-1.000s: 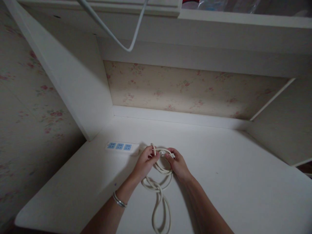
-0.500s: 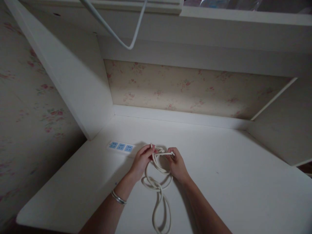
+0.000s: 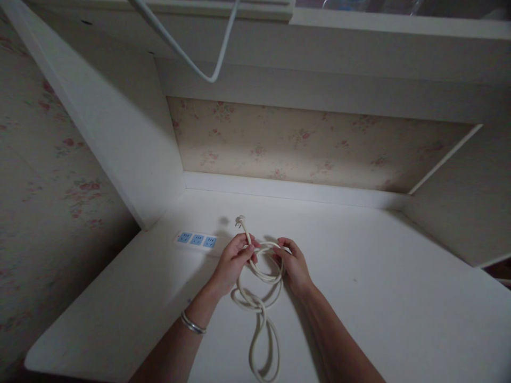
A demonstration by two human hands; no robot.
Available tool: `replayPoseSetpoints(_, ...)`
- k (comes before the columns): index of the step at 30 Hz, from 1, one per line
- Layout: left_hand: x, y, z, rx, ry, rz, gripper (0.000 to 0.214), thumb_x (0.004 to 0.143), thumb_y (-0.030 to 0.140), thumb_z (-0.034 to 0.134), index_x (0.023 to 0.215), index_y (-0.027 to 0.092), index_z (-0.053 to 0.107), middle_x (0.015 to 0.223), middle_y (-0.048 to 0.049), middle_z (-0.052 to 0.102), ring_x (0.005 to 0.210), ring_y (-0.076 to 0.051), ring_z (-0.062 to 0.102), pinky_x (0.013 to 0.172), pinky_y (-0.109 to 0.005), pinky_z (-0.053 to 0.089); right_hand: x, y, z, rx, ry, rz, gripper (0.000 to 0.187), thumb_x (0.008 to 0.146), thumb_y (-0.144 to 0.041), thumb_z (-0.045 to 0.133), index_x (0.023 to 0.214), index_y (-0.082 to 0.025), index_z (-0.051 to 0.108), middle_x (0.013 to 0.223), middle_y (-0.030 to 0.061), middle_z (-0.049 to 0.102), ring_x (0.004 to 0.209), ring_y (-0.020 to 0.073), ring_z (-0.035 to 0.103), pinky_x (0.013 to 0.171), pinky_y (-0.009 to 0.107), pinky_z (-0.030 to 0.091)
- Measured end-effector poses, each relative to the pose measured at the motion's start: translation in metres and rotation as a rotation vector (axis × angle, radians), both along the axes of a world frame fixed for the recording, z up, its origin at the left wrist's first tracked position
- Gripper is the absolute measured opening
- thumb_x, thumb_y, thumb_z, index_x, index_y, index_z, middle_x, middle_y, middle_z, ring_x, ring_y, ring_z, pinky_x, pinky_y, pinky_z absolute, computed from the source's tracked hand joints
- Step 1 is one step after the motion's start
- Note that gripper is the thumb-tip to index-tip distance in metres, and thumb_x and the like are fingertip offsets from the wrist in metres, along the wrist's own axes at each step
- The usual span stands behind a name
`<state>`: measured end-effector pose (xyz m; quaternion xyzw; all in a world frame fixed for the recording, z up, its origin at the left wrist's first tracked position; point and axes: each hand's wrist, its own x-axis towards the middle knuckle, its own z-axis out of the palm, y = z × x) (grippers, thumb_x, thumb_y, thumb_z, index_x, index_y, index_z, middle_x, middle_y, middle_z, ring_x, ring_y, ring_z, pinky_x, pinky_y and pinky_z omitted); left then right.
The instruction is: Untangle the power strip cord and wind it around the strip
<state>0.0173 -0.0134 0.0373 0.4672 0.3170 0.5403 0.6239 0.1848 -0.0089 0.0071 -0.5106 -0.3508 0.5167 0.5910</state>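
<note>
Between my hands is a coiled white power cord (image 3: 260, 276), its lower loops lying twisted on the white desk. My left hand (image 3: 235, 261) pinches the cord, and the plug (image 3: 240, 221) with its metal prongs sticks up above those fingers. On the other side, my right hand (image 3: 293, 264) grips the right edge of the coil between thumb and fingers. Left of my left hand lies a white power strip (image 3: 197, 240) with three blue socket faces; its right end is partly hidden behind that hand.
The white desk (image 3: 379, 303) meets a floral-papered wall (image 3: 303, 143) at the back, with upright panels (image 3: 115, 122) at both sides. Overhead runs a shelf (image 3: 339, 58) holding clear plastic items. A bent white rod or cable (image 3: 211, 77) hangs down in front of it.
The plug, earlier hidden among the loops by my hands, now stands up above my left fingers. My right hand has shifted slightly right, and the coil is more open.
</note>
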Motion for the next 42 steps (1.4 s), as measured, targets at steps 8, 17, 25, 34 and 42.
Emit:
replayPoseSetpoints(8, -0.004, 0.004, -0.001, 0.103, 0.243, 0.156, 0.023, 0.075, 0.034, 0.07, 0.087, 0.016, 0.063, 0.078, -0.001, 0.062, 0.07, -0.012, 0.055, 0.063, -0.021, 0.043, 0.017, -0.003, 0.008, 0.068, -0.537, 0.044, 0.032, 0.071, -0.051, 0.067, 0.081, -0.021, 0.067, 0.074, 0.003, 0.066, 0.062, 0.0166, 0.054, 0.059, 0.028, 0.04)
replayPoseSetpoints(17, -0.004, 0.007, -0.006, 0.09, 0.133, 0.235, 0.026, 0.077, 0.037, 0.069, 0.082, 0.017, 0.054, 0.064, 0.0042, 0.056, 0.054, -0.008, 0.054, 0.054, -0.02, 0.043, 0.031, -0.007, 0.008, -0.045, -0.496, 0.125, 0.045, 0.073, -0.061, 0.062, 0.073, -0.017, 0.069, 0.053, 0.0004, 0.058, 0.044, 0.0117, 0.044, 0.043, 0.025, 0.03)
replayPoseSetpoints(25, 0.0, 0.005, -0.003, 0.03, 0.078, 0.228, 0.031, 0.073, 0.039, 0.072, 0.082, 0.016, 0.053, 0.071, 0.0035, 0.059, 0.059, -0.008, 0.058, 0.059, -0.021, 0.045, 0.022, -0.004, 0.003, -0.091, -0.129, 0.001, 0.044, 0.066, -0.058, 0.072, 0.072, -0.015, 0.068, 0.055, 0.0013, 0.058, 0.045, 0.0104, 0.041, 0.044, 0.025, 0.028)
replayPoseSetpoints(34, -0.008, 0.01, -0.002, 0.011, -0.114, 0.277, 0.025, 0.076, 0.033, 0.071, 0.081, 0.017, 0.052, 0.075, 0.0043, 0.056, 0.066, -0.007, 0.057, 0.067, -0.022, 0.048, 0.022, -0.003, 0.014, 0.011, 0.13, 0.045, 0.025, 0.069, -0.04, 0.074, 0.078, -0.018, 0.067, 0.07, 0.0011, 0.062, 0.058, 0.0121, 0.051, 0.056, 0.025, 0.04)
replayPoseSetpoints(42, 0.0, 0.009, 0.001, -0.037, -0.187, 0.296, 0.028, 0.072, 0.032, 0.074, 0.082, 0.016, 0.054, 0.078, 0.003, 0.059, 0.07, -0.008, 0.059, 0.073, -0.025, 0.05, 0.019, -0.004, 0.005, -0.038, -0.521, 0.074, 0.037, 0.075, -0.052, 0.061, 0.06, -0.018, 0.066, 0.05, 0.0, 0.054, 0.048, 0.0117, 0.043, 0.047, 0.026, 0.029)
